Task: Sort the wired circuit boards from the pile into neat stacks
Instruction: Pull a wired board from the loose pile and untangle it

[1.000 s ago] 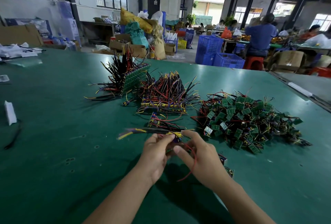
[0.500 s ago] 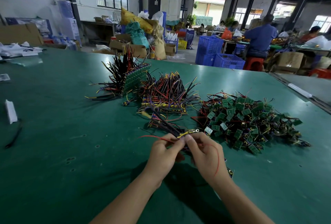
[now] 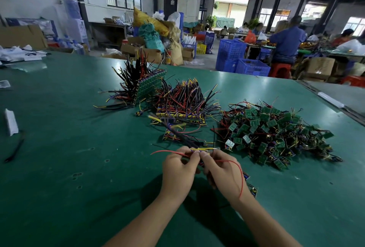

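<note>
A loose pile of small green wired circuit boards (image 3: 274, 134) lies to the right on the green table (image 3: 59, 167). Left of it stand two neat stacks (image 3: 183, 106) (image 3: 146, 88) with wires sticking up. A small bunch of boards (image 3: 173, 135) lies just beyond my hands. My left hand (image 3: 178, 169) and my right hand (image 3: 223, 171) meet in front of me and together pinch a wired board (image 3: 199, 151). Its black, yellow and red wires fan out up and to the left. One red wire loops over my right wrist. The board itself is mostly hidden by my fingers.
A white scrap (image 3: 11, 122) and a black wire (image 3: 14, 150) lie at the table's left. Papers and cardboard sit at the far left edge. Blue crates (image 3: 243, 61) and seated people (image 3: 286, 43) are beyond the table's far edge. A white tube (image 3: 330, 99) rests on the right rim.
The held board's wires have swung from pointing left to pointing up and away. My hands have drawn closer together and a little toward me.
</note>
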### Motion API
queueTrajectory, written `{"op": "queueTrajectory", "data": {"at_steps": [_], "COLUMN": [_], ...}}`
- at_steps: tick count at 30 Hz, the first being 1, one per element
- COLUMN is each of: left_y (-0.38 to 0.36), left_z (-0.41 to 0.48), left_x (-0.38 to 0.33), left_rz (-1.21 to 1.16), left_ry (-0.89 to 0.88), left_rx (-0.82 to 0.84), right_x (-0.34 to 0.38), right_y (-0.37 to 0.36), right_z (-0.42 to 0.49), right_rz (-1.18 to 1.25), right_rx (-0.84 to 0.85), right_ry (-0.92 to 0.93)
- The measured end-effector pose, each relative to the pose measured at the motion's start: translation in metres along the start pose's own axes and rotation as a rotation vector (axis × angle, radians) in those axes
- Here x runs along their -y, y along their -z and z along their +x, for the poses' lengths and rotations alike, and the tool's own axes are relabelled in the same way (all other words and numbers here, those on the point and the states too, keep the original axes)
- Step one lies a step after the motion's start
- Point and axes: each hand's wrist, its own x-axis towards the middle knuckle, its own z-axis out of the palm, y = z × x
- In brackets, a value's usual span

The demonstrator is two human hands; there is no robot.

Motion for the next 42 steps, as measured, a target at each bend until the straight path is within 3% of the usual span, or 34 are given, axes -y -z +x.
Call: {"op": "queueTrajectory", "data": {"at_steps": [3, 9, 16, 22, 27, 31, 38, 42], "left_y": [0.001, -0.002, 0.003, 0.002, 0.002, 0.004, 0.002, 0.0], "left_z": [0.0, 0.003, -0.002, -0.004, -0.005, -0.005, -0.004, -0.004], "left_x": [0.001, -0.001, -0.011, -0.014, -0.016, -0.017, -0.016, -0.013], "left_rz": [-0.002, 0.055, -0.079, -0.134, -0.23, -0.307, -0.347, -0.336], "left_ry": [0.041, 0.118, 0.143, 0.055, 0.087, 0.153, 0.232, 0.263], "left_rx": [0.023, 0.171, 0.374, 0.34, 0.32, 0.327, 0.273, 0.227], "right_x": [0.0, 0.002, 0.006, 0.006, 0.018, 0.017, 0.015, 0.014], "right_y": [0.003, 0.001, 0.005, 0.009, 0.008, 0.001, -0.005, -0.006], "right_z": [0.001, 0.0, -0.002, -0.002, -0.005, -0.008, -0.009, -0.007], "right_rz": [0.028, 0.332, 0.286, 0.083, 0.346, 0.562, 0.748, 0.71], "right_rx": [0.045, 0.09, 0.144, 0.18, 0.289, 0.269, 0.281, 0.218], "right_ry": [-0.033, -0.129, -0.002, 0.051, -0.093, -0.232, -0.234, -0.244]}}
